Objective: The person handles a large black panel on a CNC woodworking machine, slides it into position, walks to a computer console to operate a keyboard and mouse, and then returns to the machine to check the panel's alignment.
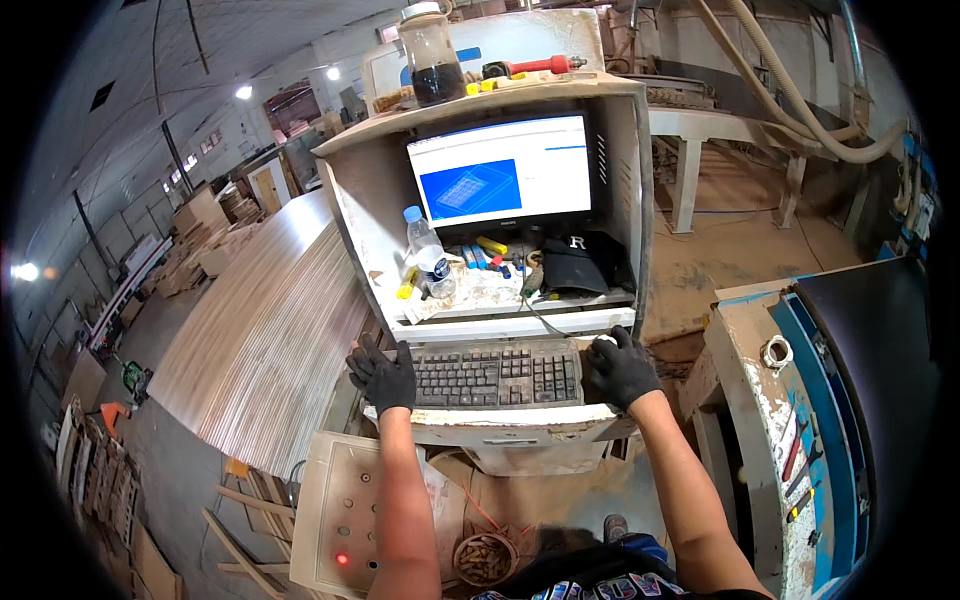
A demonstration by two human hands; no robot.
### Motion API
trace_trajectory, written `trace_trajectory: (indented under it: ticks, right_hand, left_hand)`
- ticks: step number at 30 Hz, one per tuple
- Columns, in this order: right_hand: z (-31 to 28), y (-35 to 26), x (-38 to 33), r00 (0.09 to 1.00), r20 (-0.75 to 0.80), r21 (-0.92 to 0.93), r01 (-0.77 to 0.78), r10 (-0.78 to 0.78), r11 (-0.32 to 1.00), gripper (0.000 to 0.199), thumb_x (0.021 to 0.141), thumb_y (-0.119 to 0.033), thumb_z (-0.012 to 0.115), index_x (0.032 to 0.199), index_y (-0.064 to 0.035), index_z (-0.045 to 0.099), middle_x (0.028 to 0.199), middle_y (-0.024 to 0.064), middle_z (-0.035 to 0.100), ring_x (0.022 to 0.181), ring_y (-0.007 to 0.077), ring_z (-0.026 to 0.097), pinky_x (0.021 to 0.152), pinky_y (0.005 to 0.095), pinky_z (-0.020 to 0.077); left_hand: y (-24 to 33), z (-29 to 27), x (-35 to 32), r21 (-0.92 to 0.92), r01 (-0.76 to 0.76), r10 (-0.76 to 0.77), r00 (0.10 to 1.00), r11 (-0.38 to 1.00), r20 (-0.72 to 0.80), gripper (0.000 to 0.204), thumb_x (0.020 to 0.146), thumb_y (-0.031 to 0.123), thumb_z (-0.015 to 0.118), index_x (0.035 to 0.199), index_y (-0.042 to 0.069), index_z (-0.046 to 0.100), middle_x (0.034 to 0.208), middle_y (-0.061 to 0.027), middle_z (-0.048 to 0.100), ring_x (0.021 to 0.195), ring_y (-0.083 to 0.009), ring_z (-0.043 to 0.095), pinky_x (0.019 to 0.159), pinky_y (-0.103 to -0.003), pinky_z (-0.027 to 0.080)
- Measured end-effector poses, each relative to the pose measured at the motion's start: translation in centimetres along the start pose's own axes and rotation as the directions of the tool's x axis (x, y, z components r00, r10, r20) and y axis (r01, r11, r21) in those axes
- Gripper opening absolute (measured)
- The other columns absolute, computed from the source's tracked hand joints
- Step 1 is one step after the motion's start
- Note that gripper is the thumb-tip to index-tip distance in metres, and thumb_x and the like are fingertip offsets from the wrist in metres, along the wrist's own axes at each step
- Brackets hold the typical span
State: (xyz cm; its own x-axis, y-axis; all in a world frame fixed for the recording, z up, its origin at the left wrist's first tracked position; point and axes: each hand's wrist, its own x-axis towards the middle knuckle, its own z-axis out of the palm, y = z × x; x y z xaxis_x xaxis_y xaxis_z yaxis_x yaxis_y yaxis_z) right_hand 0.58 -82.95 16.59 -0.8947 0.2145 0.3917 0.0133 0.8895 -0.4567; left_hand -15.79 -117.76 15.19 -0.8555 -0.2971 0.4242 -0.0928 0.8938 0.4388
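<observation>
Both of my hands wear black gloves. My left hand point(383, 378) rests at the left end of a dusty black keyboard point(498, 376), its fingers spread and holding nothing. Over at the keyboard's right end, my right hand point(624, 372) curls over a computer mouse; only a pale bit of the mouse point(606, 340) shows past the fingers. Behind the keyboard, a monitor point(555, 165) inside a cabinet displays a blue panel with a line drawing on a white window.
A water bottle point(428, 255) and a black cap point(580, 265) lie below the screen. Above, the cabinet point(560, 90) carries a jar point(432, 60) of dark liquid. Stacked boards point(260, 340) stand left; a blue-edged machine point(830, 400) with tools stands right. A basket point(486, 558) sits below.
</observation>
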Motion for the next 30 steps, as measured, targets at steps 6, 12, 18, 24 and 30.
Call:
trace_trajectory:
  ticks: [6,12,18,24,30]
  right_hand:
    - [1.0,1.4,0.0,0.980,-0.195,0.017,0.053,-0.049,0.998,0.022,0.074,-0.022,0.064,0.088,-0.0050,0.064,0.102,0.0230,0.060,0.097,0.0429,0.055,0.087,0.0499,0.0454]
    - [-0.9,-0.8,-0.5,0.778,-0.514,-0.031,0.404,-0.361,0.914,0.031,0.071,-0.016,0.066,0.100,-0.0061,0.060,0.110,0.0154,0.056,0.102,0.0354,0.054,0.091,0.0468,0.0426]
    - [-3.0,3.4,-10.2,0.770,-0.576,-0.148,0.232,-0.274,0.962,0.044,0.078,-0.013,0.067,0.120,-0.0096,0.056,0.117,0.0126,0.055,0.112,0.0320,0.053,0.096,0.0430,0.0425]
    - [-1.6,12.1,-30.0,0.834,-0.481,-0.183,-0.395,0.268,0.900,0.046,0.078,-0.010,0.066,0.124,-0.0148,0.058,0.115,0.0135,0.058,0.105,0.0333,0.057,0.091,0.0424,0.0468]
    - [-0.3,15.0,-54.0,0.268,-0.599,-0.030,-0.949,0.755,0.313,0.032,0.082,-0.025,0.063,0.112,-0.0150,0.061,0.112,0.0151,0.060,0.105,0.0384,0.057,0.090,0.0473,0.0458]
  left_hand:
    - [-2.2,4.7,2.3,-0.090,-0.195,0.182,0.973,0.977,-0.141,0.070,0.088,0.049,0.054,0.143,0.009,0.038,0.146,-0.0222,0.037,0.132,-0.0396,0.037,0.107,-0.053,0.029]
    - [-5.4,5.9,5.0,0.340,-0.099,0.201,0.938,0.935,-0.281,0.070,0.093,0.062,0.039,0.144,0.014,0.039,0.128,-0.0193,0.055,0.115,-0.0353,0.052,0.085,-0.048,0.050]
    - [-6.1,7.5,7.0,0.365,-0.119,0.215,0.948,0.923,-0.235,0.070,0.094,0.064,0.035,0.147,0.019,0.035,0.132,-0.0214,0.052,0.118,-0.0380,0.050,0.094,-0.053,0.043]
    - [-6.7,7.2,6.5,0.155,-0.187,0.216,0.956,0.970,-0.199,0.087,0.088,0.068,0.040,0.151,0.014,0.018,0.152,-0.0234,0.022,0.136,-0.0505,0.024,0.092,-0.066,0.038]
    - [-6.1,9.5,7.6,0.684,-0.267,0.633,0.686,0.679,-0.360,0.056,0.095,0.042,0.050,0.143,0.016,0.040,0.131,-0.0219,0.053,0.107,-0.0477,0.055,0.081,-0.068,0.042]
